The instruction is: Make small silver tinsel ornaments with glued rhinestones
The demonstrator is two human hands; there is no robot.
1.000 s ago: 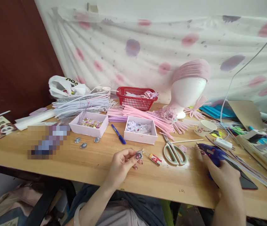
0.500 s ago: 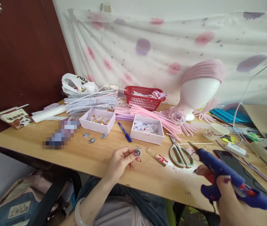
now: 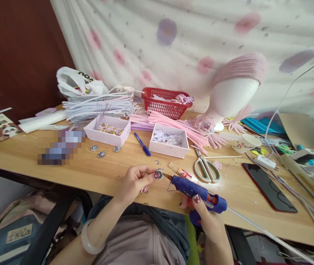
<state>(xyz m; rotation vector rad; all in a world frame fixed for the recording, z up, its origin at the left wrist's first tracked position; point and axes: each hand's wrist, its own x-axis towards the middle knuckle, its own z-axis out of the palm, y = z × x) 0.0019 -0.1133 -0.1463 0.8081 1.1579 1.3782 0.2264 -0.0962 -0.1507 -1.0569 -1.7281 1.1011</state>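
Note:
Between the thumb and fingers of my left hand (image 3: 137, 180) is a small silvery round embellishment (image 3: 159, 174), partly covered by the fingertips. My right hand (image 3: 206, 211) is wrapped round a blue hot glue gun (image 3: 191, 187), with a glue stick (image 3: 264, 232) sticking out of its back end. The gun's nozzle points left and lies right at the embellishment; whether it touches cannot be made out. Three similar dark round embellishments (image 3: 101, 154) lie on the table, left of the blue pen (image 3: 142, 144).
Scissors (image 3: 206, 169) and a small red-and-yellow packet (image 3: 184, 174) lie just beyond the glue gun. White boxes of beads (image 3: 104, 138) and white flower pieces (image 3: 161, 149) stand behind. A phone (image 3: 269, 187), paper cup (image 3: 245, 143) and foam head (image 3: 233, 97) are to the right.
My right hand has brought the glue gun leftward, so its nozzle now meets the embellishment in my left hand. The camera view has shifted slightly.

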